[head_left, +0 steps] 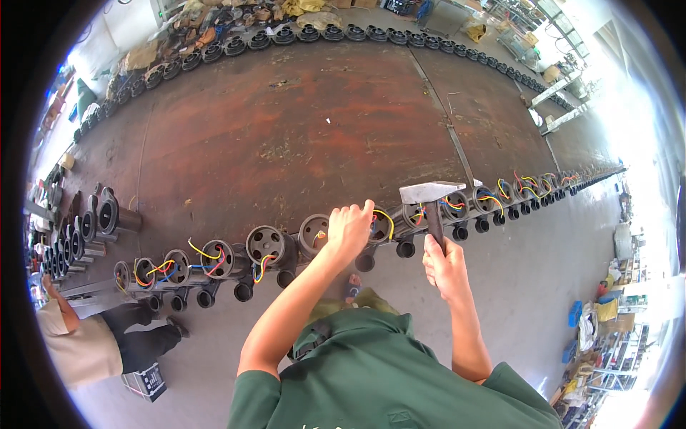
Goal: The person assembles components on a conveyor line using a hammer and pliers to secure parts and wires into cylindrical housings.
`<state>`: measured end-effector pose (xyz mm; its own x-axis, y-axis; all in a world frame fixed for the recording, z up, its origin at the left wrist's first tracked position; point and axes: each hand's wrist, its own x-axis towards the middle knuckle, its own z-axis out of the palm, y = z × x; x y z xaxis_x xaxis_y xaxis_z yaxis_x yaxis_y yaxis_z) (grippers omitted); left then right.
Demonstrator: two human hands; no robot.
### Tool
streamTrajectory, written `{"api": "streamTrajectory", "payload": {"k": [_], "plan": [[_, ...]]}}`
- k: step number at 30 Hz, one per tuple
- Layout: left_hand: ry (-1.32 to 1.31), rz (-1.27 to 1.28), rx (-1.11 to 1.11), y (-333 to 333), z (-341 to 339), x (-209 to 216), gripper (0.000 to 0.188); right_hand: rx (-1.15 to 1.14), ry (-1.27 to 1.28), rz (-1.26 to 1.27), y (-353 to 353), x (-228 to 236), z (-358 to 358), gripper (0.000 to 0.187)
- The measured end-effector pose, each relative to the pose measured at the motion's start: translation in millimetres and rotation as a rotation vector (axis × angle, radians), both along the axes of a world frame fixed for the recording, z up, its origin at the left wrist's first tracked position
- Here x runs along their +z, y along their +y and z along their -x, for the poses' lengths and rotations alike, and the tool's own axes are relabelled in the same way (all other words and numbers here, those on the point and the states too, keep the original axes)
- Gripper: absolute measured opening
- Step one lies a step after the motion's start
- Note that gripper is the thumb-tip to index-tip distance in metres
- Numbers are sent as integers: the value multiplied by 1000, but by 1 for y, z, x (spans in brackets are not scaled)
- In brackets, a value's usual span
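Note:
My right hand (446, 267) grips the dark handle of a hammer (432, 191), whose grey metal head is raised at the far end, above the row of housings. My left hand (349, 230) is closed, knuckles up, over the row; whatever its fingers hold, if anything, is hidden. Beside it on the left is a round dark motor housing (313, 233) with a slotted end. Just right of the hand, partly covered by it, another motor housing (381, 226) shows a yellow wire curving out. Further left, a motor housing (266, 244) has red, yellow and blue wires hanging from it.
Similar wired housings run along the near edge of a large brown metal table (286, 136). Dark round parts (308, 33) line its far edge. Dark cylinders (118, 218) stand at the left end. A person (86, 332) in a beige top stands left, near a black box (146, 382). Loaded shelves (607, 379) stand right.

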<state>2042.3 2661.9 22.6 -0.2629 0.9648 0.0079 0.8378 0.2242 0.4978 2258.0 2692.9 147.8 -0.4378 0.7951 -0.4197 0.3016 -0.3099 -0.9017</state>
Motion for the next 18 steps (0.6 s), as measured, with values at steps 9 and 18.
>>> {"api": "streamTrajectory", "payload": {"k": [9, 18], "plan": [[-349, -54, 228, 9, 26, -9, 24, 155, -201, -316, -6, -66, -12, 37], [-186, -52, -219, -3, 25, -5, 77, 17, 20, -121, 1, -20, -16, 31]]}}
